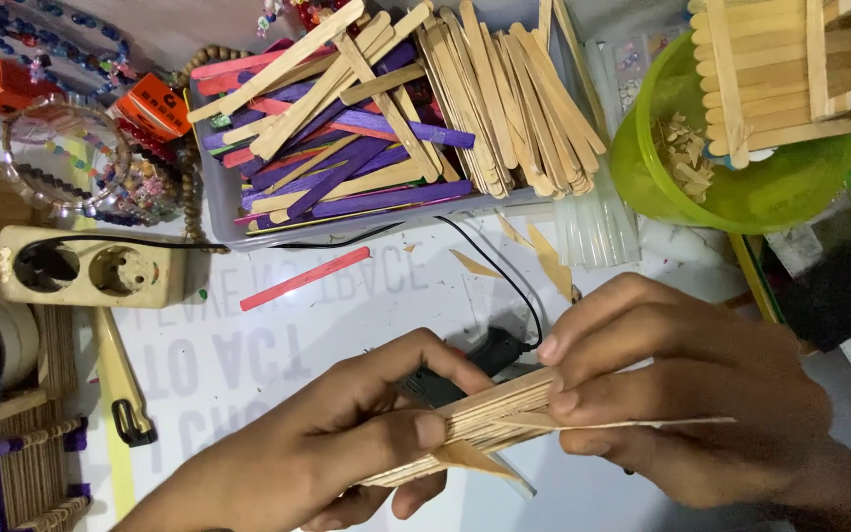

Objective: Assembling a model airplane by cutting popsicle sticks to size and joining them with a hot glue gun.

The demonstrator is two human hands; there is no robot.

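Black tool (475,360) behind hands (366,433)

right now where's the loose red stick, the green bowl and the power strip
red stick (304,279), head view, middle of its length
green bowl (790,192), head view, bare inner wall
power strip (86,268), head view, between its two sockets

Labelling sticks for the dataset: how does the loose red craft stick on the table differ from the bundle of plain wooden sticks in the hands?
The flat red craft stick is painted, single, and lies free on the white table, touched by nothing. The bundle of plain wooden sticks is unpainted, many sticks stacked side by side, and held off the table between the left hand and right hand. Both lie tilted the same way, right end higher in the picture.
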